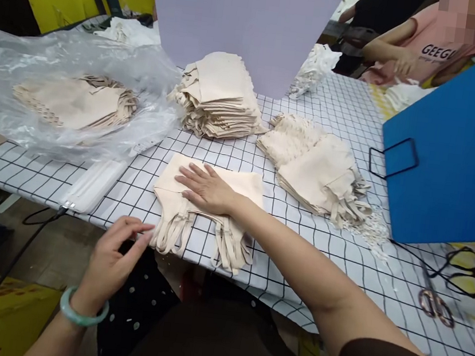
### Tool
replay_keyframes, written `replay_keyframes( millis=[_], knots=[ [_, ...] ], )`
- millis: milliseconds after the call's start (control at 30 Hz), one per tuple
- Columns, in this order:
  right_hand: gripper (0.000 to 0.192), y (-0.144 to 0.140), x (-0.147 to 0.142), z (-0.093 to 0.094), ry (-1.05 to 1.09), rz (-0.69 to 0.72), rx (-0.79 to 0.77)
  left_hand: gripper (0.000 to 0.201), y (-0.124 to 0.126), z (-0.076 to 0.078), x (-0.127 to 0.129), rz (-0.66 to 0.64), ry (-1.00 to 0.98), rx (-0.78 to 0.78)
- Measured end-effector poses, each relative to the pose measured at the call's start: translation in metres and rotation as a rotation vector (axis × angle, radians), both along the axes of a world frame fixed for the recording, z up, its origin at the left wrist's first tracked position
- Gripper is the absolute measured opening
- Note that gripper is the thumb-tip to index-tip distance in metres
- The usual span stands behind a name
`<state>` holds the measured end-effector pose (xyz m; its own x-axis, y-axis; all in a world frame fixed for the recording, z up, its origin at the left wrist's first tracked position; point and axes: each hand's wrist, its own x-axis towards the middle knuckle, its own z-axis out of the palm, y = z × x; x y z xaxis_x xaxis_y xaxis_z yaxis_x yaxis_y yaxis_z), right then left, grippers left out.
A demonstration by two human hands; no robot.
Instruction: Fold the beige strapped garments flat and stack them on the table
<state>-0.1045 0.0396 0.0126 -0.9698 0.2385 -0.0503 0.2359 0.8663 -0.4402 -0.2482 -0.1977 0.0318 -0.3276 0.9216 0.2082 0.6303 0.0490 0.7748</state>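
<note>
A cream strappy garment (pixel 236 185), like a camisole, lies flat near the table's front edge, its thin straps hanging toward me. My right hand (pixel 207 190) rests palm down on its body with fingers spread. At the left strap loops, my left hand (pixel 113 258) has thumb and index fingertips close together on a strap's edge; the other fingers are curled. A green bangle (pixel 82 312) circles my left wrist. Behind the garment stands a tall stack of the same cream garments (pixel 221 98). A lower, fanned pile of garments (pixel 312 167) lies to the right.
A clear plastic bag (pixel 157 90) with more cream garments sits left, beside a white power bank (pixel 91 186) with a black cable. Right are a blue board (pixel 452 152), scissors (pixel 437 308) and glasses (pixel 464 272). A lilac panel (pixel 248 23) stands behind; people are beyond.
</note>
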Motion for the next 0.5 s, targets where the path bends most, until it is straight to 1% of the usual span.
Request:
replay_keyframes(
  millis=[67,100,167,200,267,300,333,367,433,500],
  knots=[
    [0.06,-0.005,0.004,0.008,0.044,-0.069,0.016,0.017,0.027,0.018,0.011,0.061,0.076,0.108],
    [0.058,-0.009,0.009,0.011,0.079,-0.125,0.041,0.017,0.044,0.026,0.019,0.044,0.08,0.151],
    [0.055,-0.02,0.026,0.015,0.142,-0.234,0.092,0.021,0.085,0.041,0.042,-0.061,0.018,0.188],
    [0.053,-0.025,0.038,0.016,0.165,-0.256,0.106,0.023,0.107,0.046,0.055,-0.129,-0.026,0.179],
    [0.052,-0.028,0.069,0.015,0.219,-0.223,0.091,0.027,0.15,0.051,0.084,-0.261,-0.098,0.112],
    [0.05,-0.023,0.088,0.015,0.269,-0.231,0.077,0.028,0.171,0.052,0.099,-0.316,-0.124,0.061],
    [0.047,-0.014,0.109,0.016,0.333,-0.282,0.064,0.029,0.191,0.051,0.113,-0.359,-0.142,0.011],
    [0.042,0.0,0.131,0.019,0.401,-0.375,0.058,0.029,0.209,0.049,0.127,-0.391,-0.151,-0.031],
    [0.031,0.044,0.177,0.026,0.494,-0.665,0.086,0.03,0.238,0.042,0.153,-0.427,-0.131,-0.087],
    [0.026,0.099,0.218,0.035,0.466,-1.032,0.172,0.032,0.256,0.035,0.176,-0.455,-0.063,-0.132]
  ],
)
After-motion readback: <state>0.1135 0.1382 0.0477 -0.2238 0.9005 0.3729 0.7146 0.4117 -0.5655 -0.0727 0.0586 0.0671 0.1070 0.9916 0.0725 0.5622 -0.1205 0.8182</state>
